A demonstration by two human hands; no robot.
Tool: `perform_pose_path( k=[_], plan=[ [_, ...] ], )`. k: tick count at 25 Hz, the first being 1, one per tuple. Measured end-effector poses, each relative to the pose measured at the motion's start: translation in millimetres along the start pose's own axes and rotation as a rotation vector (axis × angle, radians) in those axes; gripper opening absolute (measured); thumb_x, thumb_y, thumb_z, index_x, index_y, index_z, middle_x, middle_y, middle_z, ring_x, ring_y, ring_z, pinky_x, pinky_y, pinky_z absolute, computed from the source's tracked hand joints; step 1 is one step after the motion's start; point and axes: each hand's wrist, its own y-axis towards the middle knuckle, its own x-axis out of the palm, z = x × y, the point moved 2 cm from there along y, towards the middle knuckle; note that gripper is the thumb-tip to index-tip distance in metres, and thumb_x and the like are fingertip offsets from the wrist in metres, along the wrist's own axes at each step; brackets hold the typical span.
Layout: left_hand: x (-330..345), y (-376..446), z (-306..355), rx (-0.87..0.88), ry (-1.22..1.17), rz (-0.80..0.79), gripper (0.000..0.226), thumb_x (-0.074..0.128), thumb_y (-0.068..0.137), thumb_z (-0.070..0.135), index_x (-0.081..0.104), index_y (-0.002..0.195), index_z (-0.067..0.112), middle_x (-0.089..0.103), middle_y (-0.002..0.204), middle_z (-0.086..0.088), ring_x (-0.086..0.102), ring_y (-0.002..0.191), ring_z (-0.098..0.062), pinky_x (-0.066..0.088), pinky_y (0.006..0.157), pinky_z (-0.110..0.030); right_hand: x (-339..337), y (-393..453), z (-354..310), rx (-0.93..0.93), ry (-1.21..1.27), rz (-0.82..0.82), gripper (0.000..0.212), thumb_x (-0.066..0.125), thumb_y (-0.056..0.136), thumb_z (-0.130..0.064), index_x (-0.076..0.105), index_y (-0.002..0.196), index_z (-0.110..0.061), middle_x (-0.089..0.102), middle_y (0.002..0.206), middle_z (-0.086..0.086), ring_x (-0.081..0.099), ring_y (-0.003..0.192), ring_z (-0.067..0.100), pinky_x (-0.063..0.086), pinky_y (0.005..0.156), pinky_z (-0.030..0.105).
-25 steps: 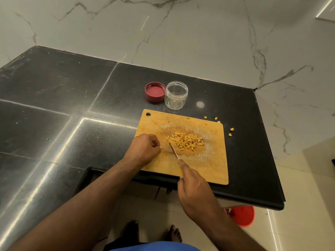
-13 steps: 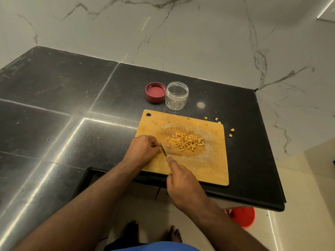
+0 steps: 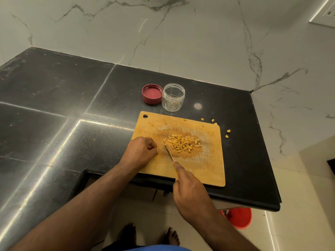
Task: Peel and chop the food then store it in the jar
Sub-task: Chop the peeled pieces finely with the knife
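Chopped food (image 3: 184,143) piled on cutting board (image 3: 208,167); chopping looks done. Right hand (image 3: 192,194) fingers clamped on knife (image 3: 169,153), left hand (image 3: 142,153) fingers curled, seemingly empty. Next: transfer pile into open jar (image 3: 173,96).

Pretty clearly a home kitchen. A polished black stone counter (image 3: 54,109) is set into a corner, backed by a white marble-look wall (image 3: 181,42) with grey veins. A wooden chopping board (image 3: 208,169) is laid on the counter with a little pile of chopped yellow food (image 3: 183,143) on it, and a small clear jar (image 3: 173,96) is stood just behind, its red lid (image 3: 152,93) beside it. Pale floor tiles (image 3: 299,205) and a red bucket (image 3: 239,217) are seen below, plus bare feet (image 3: 173,236), so not a commercial place.
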Motion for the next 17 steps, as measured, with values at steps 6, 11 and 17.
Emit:
perform_pose_path(
  k=[6,11,17],
  plan=[
    [1,0,-3,-0.006,-0.001,0.015,0.015,0.069,0.092,0.026,0.077,0.105,0.023,0.073,0.101,0.009,0.058,0.082,-0.001,0.040,0.061,-0.014,6,11,-3,0.054,0.078,0.021,0.054,0.036,0.103,-0.024,0.022,0.155,-0.025,0.053,0.132,-0.002,0.050,0.110,0.009,0.044,0.095,0.026],
    [2,1,-1,-0.005,-0.005,0.007,0.012,0.069,0.091,0.025,0.077,0.098,0.023,0.073,0.096,0.010,0.058,0.078,-0.002,0.040,0.058,-0.015,10,21,-8,0.047,0.052,0.002,0.054,0.034,0.103,-0.024,0.022,0.155,-0.025,0.054,0.132,0.002,0.052,0.112,0.015,0.045,0.096,0.032],
    [2,0,1,-0.007,0.005,0.026,0.009,0.068,0.091,0.026,0.077,0.094,0.023,0.068,0.086,0.013,0.054,0.071,0.001,0.035,0.055,-0.013,14,10,-7,0.071,0.067,-0.019,0.054,0.034,0.103,-0.024,0.020,0.155,-0.027,0.054,0.130,0.001,0.052,0.109,0.014,0.046,0.094,0.031]
  ],
)
